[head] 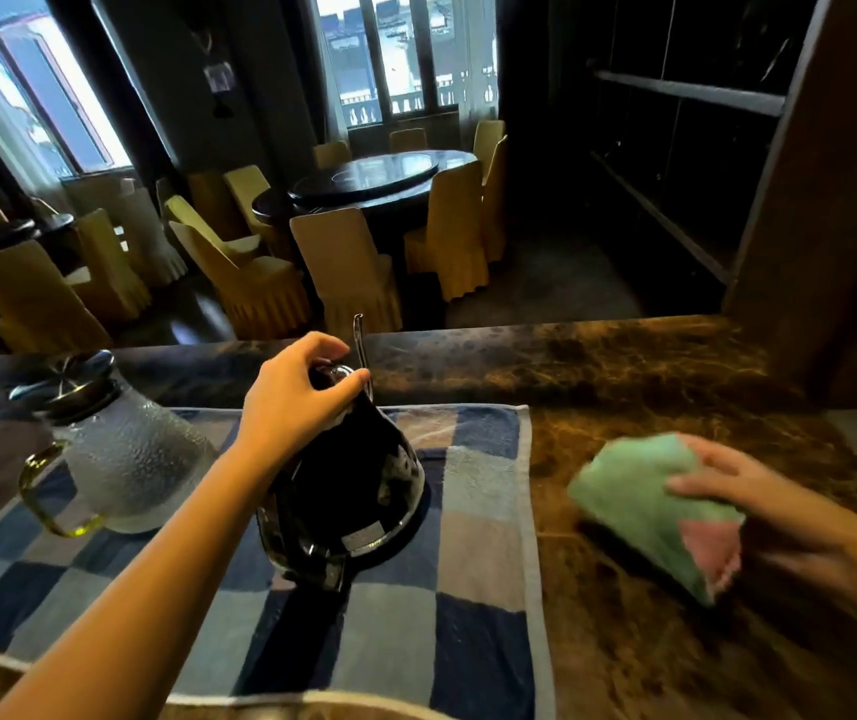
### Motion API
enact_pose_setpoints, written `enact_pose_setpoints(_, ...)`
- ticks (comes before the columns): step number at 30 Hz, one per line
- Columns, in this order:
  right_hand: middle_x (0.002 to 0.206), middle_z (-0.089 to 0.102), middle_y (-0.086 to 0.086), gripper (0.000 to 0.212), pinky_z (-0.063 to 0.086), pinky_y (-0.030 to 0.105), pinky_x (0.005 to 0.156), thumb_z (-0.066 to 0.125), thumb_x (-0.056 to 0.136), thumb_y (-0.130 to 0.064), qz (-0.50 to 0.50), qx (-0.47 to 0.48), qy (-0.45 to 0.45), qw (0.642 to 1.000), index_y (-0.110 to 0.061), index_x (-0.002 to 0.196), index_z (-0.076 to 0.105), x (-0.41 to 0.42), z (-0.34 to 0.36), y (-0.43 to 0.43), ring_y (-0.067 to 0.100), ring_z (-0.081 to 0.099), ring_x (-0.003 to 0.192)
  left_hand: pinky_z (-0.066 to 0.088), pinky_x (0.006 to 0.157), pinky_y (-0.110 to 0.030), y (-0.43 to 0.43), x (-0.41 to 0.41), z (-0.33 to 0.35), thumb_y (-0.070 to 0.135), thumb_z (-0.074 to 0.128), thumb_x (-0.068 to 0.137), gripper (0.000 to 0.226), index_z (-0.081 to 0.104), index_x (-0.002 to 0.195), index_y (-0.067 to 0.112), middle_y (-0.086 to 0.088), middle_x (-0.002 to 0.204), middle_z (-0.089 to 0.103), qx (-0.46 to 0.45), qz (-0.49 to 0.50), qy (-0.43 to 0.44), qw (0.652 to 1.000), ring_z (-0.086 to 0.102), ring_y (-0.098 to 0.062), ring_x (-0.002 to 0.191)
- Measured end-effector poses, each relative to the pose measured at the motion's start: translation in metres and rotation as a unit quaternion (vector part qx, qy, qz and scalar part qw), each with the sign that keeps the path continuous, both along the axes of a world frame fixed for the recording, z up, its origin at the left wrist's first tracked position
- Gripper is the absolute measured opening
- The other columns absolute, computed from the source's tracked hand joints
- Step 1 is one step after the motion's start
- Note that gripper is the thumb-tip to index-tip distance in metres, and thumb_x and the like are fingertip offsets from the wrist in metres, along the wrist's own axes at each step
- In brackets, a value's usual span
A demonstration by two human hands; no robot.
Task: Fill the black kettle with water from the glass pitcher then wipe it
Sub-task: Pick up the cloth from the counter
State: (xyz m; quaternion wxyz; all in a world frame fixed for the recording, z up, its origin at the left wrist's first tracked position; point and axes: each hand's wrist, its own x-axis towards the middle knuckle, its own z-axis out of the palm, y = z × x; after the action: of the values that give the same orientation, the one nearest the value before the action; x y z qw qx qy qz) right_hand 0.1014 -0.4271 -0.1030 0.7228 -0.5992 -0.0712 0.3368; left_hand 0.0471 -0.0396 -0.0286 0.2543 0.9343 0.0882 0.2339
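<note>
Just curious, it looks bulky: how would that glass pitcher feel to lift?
Probably heavy: the pitcher looks like thick, bumpy glass. Likely breakable, though the checked towel beneath may cushion it. Its looped handle should aid grip.

One kettle (353, 491), one pitcher (130, 459) — one towel (468, 589), one cloth (634, 496).

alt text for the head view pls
A left hand grips the top of a black kettle on a blue checked towel; the right hand holds a green cloth beside it. A glass pitcher stands on the towel's left.
</note>
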Motion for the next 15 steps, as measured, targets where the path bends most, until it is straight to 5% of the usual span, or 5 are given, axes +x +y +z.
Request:
enact_pose_setpoints(4,0.088,0.075,0.019,0.077,0.058,0.040,0.047,0.094,0.026,-0.009,-0.107,0.136,0.109,0.979,-0.006,0.099,0.068,0.022,0.018,0.029,0.028,0.074,0.069,0.053,0.088,-0.037,0.001,0.001,-0.002,0.045,0.067,0.074,0.031,0.062,0.099,0.027,0.012,0.097,0.067,-0.015,0.007,-0.021,1.000,0.063,-0.005,0.094)
enact_pose_setpoints(7,0.061,0.070,0.014,0.020,0.048,0.029,0.030,0.064,0.083,-0.024,-0.152,0.085,0.143,0.974,-0.006,0.092,0.061,0.037,0.017,0.067,0.024,0.066,0.042,0.053,0.088,-0.035,0.001,0.003,-0.002,0.043,0.065,0.073,0.031,0.063,0.099,0.025,0.011,0.096,0.068,-0.003,0.005,-0.032,0.999,0.064,-0.005,0.094)
enact_pose_setpoints(9,0.064,0.061,0.017,0.024,0.040,0.022,0.025,0.049,0.090,-0.025,-0.165,0.044,0.129,0.977,-0.006,0.101,0.058,0.051,0.007,0.102,0.025,0.056,0.032,0.052,0.088,-0.032,0.001,0.004,-0.003,0.039,0.067,0.076,0.029,0.063,0.100,0.024,0.010,0.097,0.068,0.008,-0.002,-0.029,1.000,0.064,-0.005,0.094)
enact_pose_setpoints(11,0.074,0.053,0.016,0.023,0.042,0.022,0.028,0.044,0.092,-0.015,-0.153,0.069,0.075,0.983,-0.014,0.113,0.053,0.061,-0.002,0.142,0.025,0.055,0.040,0.052,0.088,-0.029,0.002,0.004,-0.004,0.038,0.066,0.076,0.027,0.062,0.100,0.025,0.011,0.098,0.069,0.013,-0.005,-0.029,0.999,0.064,-0.003,0.095)
enact_pose_setpoints(15,0.090,0.057,0.009,0.035,0.047,0.029,0.061,0.039,0.088,0.009,-0.072,0.084,-0.071,0.991,-0.019,0.105,0.053,0.062,-0.009,0.217,0.017,0.055,0.075,0.051,0.086,-0.024,0.002,0.004,-0.004,0.030,0.070,0.078,0.023,0.062,0.099,0.023,0.010,0.096,0.069,0.005,-0.005,-0.033,0.999,0.064,-0.002,0.093)
